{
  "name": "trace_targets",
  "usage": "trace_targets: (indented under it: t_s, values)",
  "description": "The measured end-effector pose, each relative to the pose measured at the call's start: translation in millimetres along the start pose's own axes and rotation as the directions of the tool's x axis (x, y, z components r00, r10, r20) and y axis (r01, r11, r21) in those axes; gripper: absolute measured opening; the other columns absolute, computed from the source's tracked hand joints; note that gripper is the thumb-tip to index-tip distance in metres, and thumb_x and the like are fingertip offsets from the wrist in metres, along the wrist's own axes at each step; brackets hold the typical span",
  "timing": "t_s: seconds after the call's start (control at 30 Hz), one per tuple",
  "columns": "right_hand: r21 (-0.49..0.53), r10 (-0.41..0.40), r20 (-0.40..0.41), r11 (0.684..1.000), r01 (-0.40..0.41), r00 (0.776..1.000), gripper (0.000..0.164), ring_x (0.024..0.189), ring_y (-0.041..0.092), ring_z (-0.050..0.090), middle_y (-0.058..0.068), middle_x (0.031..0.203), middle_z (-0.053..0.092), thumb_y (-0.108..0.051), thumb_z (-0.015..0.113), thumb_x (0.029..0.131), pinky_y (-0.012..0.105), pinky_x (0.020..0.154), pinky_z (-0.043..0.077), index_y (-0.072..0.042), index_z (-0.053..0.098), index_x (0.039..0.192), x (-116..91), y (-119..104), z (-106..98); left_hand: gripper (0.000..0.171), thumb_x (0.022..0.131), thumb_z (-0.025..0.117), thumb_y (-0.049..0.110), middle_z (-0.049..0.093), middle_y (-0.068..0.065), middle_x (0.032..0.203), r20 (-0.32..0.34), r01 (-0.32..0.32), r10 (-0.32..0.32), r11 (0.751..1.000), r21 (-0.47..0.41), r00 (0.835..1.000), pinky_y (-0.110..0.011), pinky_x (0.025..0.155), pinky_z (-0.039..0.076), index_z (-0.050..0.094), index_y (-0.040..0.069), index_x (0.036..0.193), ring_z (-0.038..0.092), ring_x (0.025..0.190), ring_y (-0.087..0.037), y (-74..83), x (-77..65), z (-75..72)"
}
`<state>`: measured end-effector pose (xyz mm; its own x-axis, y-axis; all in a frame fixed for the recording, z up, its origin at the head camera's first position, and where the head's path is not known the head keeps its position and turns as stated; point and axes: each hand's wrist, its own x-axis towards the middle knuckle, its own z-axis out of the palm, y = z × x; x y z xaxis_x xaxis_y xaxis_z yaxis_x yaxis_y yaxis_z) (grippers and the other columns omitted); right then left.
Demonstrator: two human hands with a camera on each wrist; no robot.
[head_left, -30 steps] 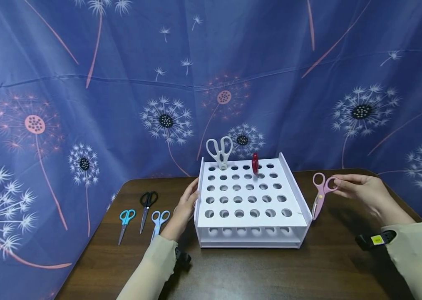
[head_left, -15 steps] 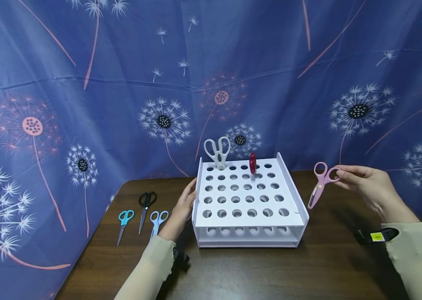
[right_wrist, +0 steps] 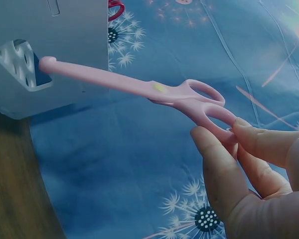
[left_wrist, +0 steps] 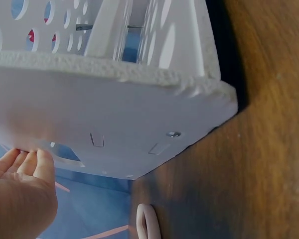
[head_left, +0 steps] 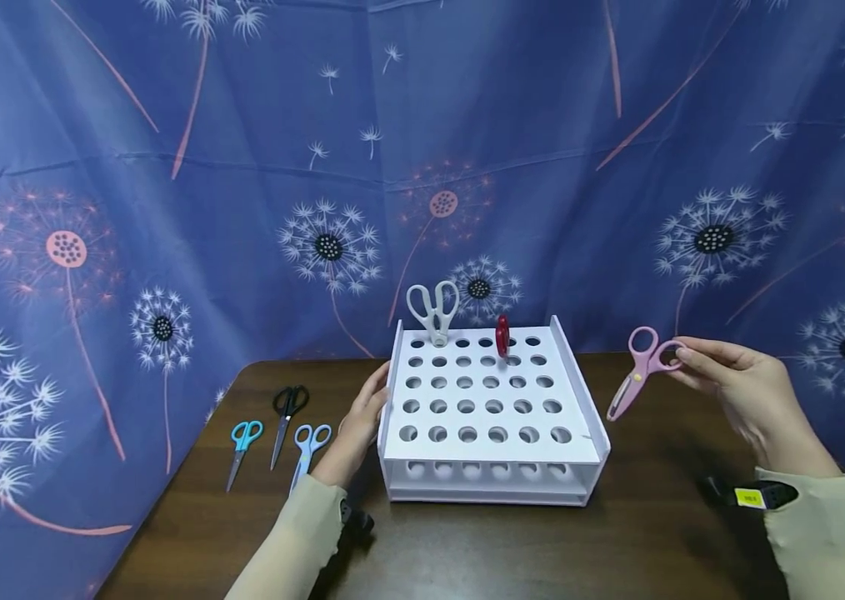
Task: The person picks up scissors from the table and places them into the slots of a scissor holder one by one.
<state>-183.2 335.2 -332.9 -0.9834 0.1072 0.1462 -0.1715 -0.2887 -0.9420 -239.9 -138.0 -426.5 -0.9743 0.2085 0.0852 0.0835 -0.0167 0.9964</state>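
In the head view my right hand (head_left: pixel 752 392) pinches one handle loop of the pink scissors (head_left: pixel 638 377) between thumb and fingers. They hang in the air right of the white rack (head_left: pixel 477 450), tips pointing down and left. The right wrist view shows the same pink scissors (right_wrist: pixel 139 85) with blades together, in front of the rack's side panel (right_wrist: pixel 55 25). My left hand (head_left: pixel 355 429) rests against the rack's left side. Its fingertips (left_wrist: pixel 42 157) touch that panel by a cutout in the left wrist view. White scissors (head_left: pixel 437 321) and red-handled scissors (head_left: pixel 502 336) stand in the rack's back row.
Turquoise-handled scissors (head_left: pixel 246 435), black-handled scissors (head_left: pixel 290 404) and light blue scissors (head_left: pixel 307 450) lie on the brown table (head_left: pixel 460 550) left of the rack. A blue dandelion-print cloth (head_left: pixel 257 208) hangs behind the table.
My right hand has lifted the pink scissors away from the table beside the rack, and their tips now swing further left. The left hand stays at the rack's side.
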Motion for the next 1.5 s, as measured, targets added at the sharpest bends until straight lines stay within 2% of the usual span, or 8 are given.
trace_targets:
  t_s: [0.37,0.57,0.73,1.0,1.3,1.5]
  values:
    - [0.086,-0.029,-0.022,0.996,0.031,0.999,0.024,0.081,0.016,0.074,0.004,0.092,0.076,0.006,0.067,0.085,0.03,0.068,0.058,-0.005,0.076,0.104,-7.1,10.9,3.3,0.051,0.102,0.04,0.028,0.035,-0.007,0.154,-0.019,-0.032,0.032,0.999,0.017,0.999,-0.028,0.098,0.043,0.032,0.022,0.151,0.044,0.131,-0.027,4.9,4.1,-1.6]
    - [0.096,-0.052,-0.036,0.994,0.055,0.998,0.026,0.081,0.017,0.074,0.004,0.092,0.076,0.008,0.066,0.084,0.03,0.069,0.058,-0.002,0.074,0.107,-7.1,13.0,6.5,0.052,0.101,0.039,0.025,0.034,-0.009,0.155,-0.022,-0.031,0.03,0.999,-0.01,0.999,-0.022,0.095,0.041,0.031,0.02,0.152,0.042,0.132,-0.026,-0.8,1.0,4.1]
    - [0.114,-0.089,-0.028,0.989,0.092,0.996,0.027,0.081,0.017,0.074,0.004,0.093,0.076,0.009,0.065,0.085,0.031,0.07,0.057,0.001,0.073,0.109,-5.1,11.3,10.3,0.051,0.102,0.04,0.026,0.035,-0.009,0.154,-0.025,-0.029,0.029,0.999,-0.031,0.999,-0.021,0.096,0.041,0.032,0.019,0.152,0.04,0.132,-0.023,-6.2,1.0,5.9]
    - [0.015,-0.098,-0.063,0.995,0.099,0.993,0.028,0.08,0.013,0.073,0.001,0.093,0.075,0.0,0.073,0.082,0.028,0.07,0.057,-0.002,0.073,0.11,-0.5,0.0,22.9,0.052,0.101,0.041,0.027,0.034,-0.007,0.155,-0.034,-0.035,0.034,0.998,-0.045,0.999,-0.02,0.095,0.042,0.032,0.02,0.152,0.041,0.132,-0.022,-0.4,0.1,5.3]
    - [0.07,-0.133,-0.056,0.988,0.137,0.99,0.029,0.08,0.013,0.072,0.002,0.093,0.074,0.004,0.071,0.081,0.028,0.069,0.058,0.0,0.072,0.11,3.9,-10.4,38.2,0.051,0.101,0.04,0.026,0.035,-0.007,0.154,-0.036,-0.052,0.051,0.998,-0.046,0.998,-0.019,0.095,0.042,0.032,0.02,0.152,0.041,0.132,-0.022,2.1,0.3,2.3]
    - [0.049,-0.14,-0.068,0.988,0.143,0.988,0.031,0.08,0.011,0.072,0.0,0.094,0.074,0.002,0.073,0.08,0.026,0.068,0.057,-0.002,0.072,0.111,6.3,-15.5,44.6,0.053,0.101,0.042,0.028,0.035,-0.009,0.154,-0.022,-0.05,0.049,0.997,-0.064,0.999,-0.021,0.096,0.041,0.031,0.02,0.152,0.042,0.132,-0.022,-1.1,0.2,4.8]
